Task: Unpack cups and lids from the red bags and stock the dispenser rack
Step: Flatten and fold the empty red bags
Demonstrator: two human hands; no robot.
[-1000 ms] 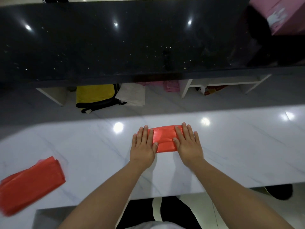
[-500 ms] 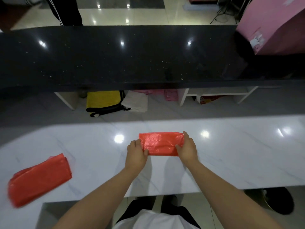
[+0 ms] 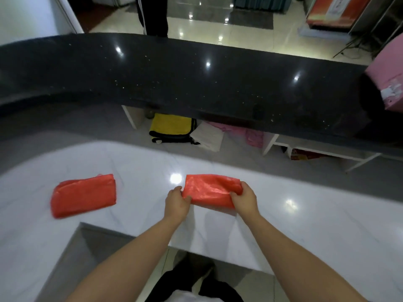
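Both hands [image 3: 177,202] [image 3: 245,198] grip folded red bag [image 3: 210,191].

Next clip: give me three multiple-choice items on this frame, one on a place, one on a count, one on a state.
1. Where does the second folded red bag lie?
A. left of the hands, on the white counter
B. on the black counter
C. on the floor

2. How many red bags show?
A. one
B. two
C. four

3. The held red bag is:
A. lying untouched
B. gripped at both ends
C. held by one hand

Key: 1 A, it rests on white marble. 2 B, one held, one lying. 3 B, left hand and right hand each grip an end.
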